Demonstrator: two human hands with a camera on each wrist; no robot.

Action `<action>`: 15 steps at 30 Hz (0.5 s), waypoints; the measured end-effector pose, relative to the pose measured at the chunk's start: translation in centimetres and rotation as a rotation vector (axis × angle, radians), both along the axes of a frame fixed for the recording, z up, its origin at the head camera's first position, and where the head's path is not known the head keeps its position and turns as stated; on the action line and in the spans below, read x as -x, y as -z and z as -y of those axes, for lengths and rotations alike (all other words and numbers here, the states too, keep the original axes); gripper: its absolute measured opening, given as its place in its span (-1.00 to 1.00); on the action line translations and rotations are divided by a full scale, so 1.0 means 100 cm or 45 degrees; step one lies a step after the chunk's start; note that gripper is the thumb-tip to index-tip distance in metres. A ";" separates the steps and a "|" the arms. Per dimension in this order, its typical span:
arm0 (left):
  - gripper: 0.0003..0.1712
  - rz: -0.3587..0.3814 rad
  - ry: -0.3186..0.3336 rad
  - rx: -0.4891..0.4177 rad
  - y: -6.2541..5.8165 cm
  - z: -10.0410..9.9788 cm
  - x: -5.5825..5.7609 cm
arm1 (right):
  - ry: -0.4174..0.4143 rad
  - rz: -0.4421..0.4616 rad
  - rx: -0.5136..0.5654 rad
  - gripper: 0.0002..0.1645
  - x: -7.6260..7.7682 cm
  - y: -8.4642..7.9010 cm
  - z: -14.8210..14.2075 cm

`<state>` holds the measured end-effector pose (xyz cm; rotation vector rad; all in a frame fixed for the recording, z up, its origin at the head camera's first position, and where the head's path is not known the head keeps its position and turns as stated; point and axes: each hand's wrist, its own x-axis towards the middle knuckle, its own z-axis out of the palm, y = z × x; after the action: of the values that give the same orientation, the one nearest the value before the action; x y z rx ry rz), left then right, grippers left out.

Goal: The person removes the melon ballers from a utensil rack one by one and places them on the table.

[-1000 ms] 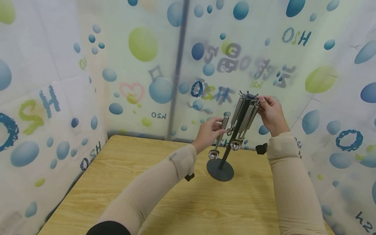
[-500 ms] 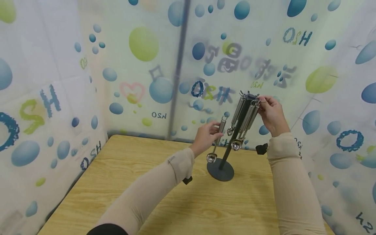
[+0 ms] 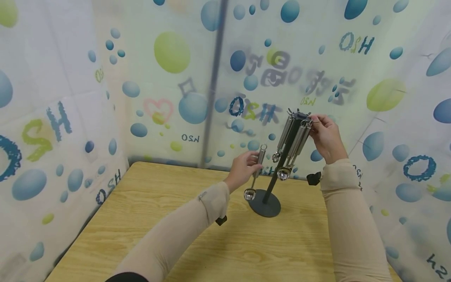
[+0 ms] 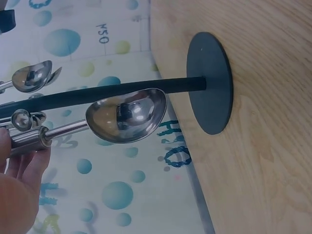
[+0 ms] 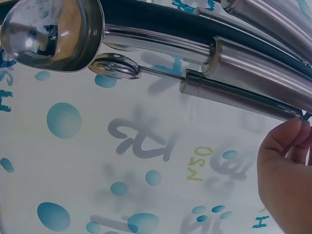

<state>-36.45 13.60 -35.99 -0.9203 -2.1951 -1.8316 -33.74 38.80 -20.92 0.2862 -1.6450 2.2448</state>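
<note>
My left hand (image 3: pixel 243 170) holds a steel ice cream scoop (image 4: pixel 127 117) by its handle, with the ring end up and the bowl hanging down. The scoop is off the rack, to the left of it. A dark utensil rack (image 3: pixel 273 182) stands upright on a round base, with hooks around its top. More steel utensils hang from it, among them a large scoop (image 5: pixel 53 34) and a slim-handled melon baller (image 5: pixel 117 66). My right hand (image 3: pixel 327 137) pinches a hook at the rack's top, thumb right at the end of the melon baller's handle.
The rack's round base (image 4: pixel 209 83) rests on a light wooden table (image 3: pixel 246 250) near its far edge. Patterned curtains (image 3: pixel 169 86) with blue and green dots hang behind the table and along both sides.
My left hand has moved the ice cream scoop left and slightly down, farther from the rack. The right hand and the rack have stayed in place.
</note>
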 end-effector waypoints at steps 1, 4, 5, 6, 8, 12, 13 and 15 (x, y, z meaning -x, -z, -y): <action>-0.50 0.000 0.000 -0.001 0.001 0.000 0.001 | -0.001 -0.002 -0.002 -0.84 0.000 0.000 0.000; -0.52 0.011 0.006 -0.009 0.005 0.001 0.002 | 0.004 -0.006 -0.003 -0.84 0.000 -0.001 -0.001; -0.53 0.019 0.009 -0.011 0.006 0.001 0.002 | 0.009 -0.007 -0.010 -0.84 0.000 -0.001 -0.001; -0.54 0.024 0.006 -0.008 0.008 0.002 0.002 | 0.012 -0.008 -0.013 -0.84 0.000 -0.001 -0.001; -0.56 0.035 0.002 -0.006 0.012 0.002 0.003 | 0.014 -0.011 -0.022 -0.84 -0.001 -0.001 -0.001; -0.61 0.056 -0.027 0.011 0.021 0.003 0.006 | -0.007 -0.013 -0.010 -0.84 -0.001 0.000 0.000; -0.61 0.064 -0.033 0.016 0.023 0.003 0.006 | -0.012 -0.012 -0.006 -0.84 -0.001 0.000 0.000; -0.62 0.085 -0.046 0.025 0.027 0.004 0.007 | -0.011 -0.008 -0.001 -0.84 -0.001 0.000 0.000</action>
<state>-37.15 13.22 -38.73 -0.8292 -2.2573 -1.8541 -33.66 38.82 -20.96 0.3007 -1.6444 2.2478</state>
